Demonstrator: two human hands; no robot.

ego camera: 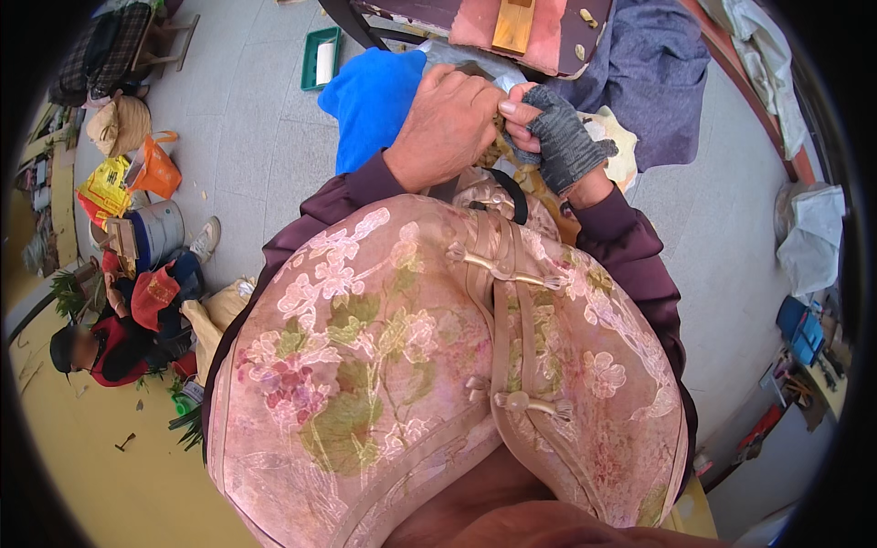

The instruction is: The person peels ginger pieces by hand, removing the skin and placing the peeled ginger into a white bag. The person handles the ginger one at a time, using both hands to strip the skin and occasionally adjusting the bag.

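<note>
My bare left hand (449, 123) has its back turned up and its fingers bent down, meeting the fingers of my right hand (541, 130). A grey knitted fingerless glove (572, 140) covers my right hand, whose thumb and fingers are pinched together. Whether either hand holds something small is hidden where the fingertips meet. Just left of my left hand, a bright blue cloth (373, 109) hangs in folds. Below the hands is my pink floral jacket (384, 329) with knotted fastenings, and a black band (512, 195) shows near its hem.
Ahead stands a dark purple table (418, 14) bearing a pink cloth (473, 31) and a wooden block (514, 27). Grey-blue fabric (651, 82) drapes beside it. A green tray (310, 65) lies on the floor. At left are an orange bag (156, 171), a bucket (159, 229) and another person (113, 349).
</note>
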